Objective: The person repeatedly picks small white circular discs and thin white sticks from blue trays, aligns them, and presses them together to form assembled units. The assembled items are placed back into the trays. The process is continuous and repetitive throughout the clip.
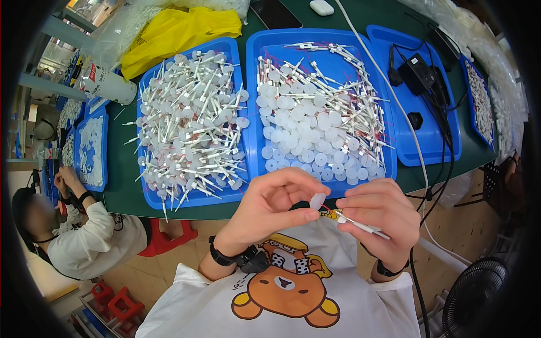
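Left hand [265, 205]: thumb and fingers pinching a disc [317, 201], translucent white, tilted nearly on edge.
Right hand [389, 217]: fingers closed round a stick [366, 227], white, slanting down to the right.
Wire [326, 208]: red, in the gap between disc and stick; whether it passes through the disc, I cannot tell.
Height: both hands in front of the shirt [360, 293], at the table [121, 158]'s near edge.
Middle tray [276, 44]: blue, just beyond the hands; loose discs toward the near side, wired sticks behind and right.
Left tray [232, 48]: blue, heaped with sticks bearing discs.
Right tray [411, 143]: blue, holding an adapter [417, 73] and black cables.
Far edge: yellow bag [180, 34], phone [275, 12].
Far left: seated co-worker [96, 242].
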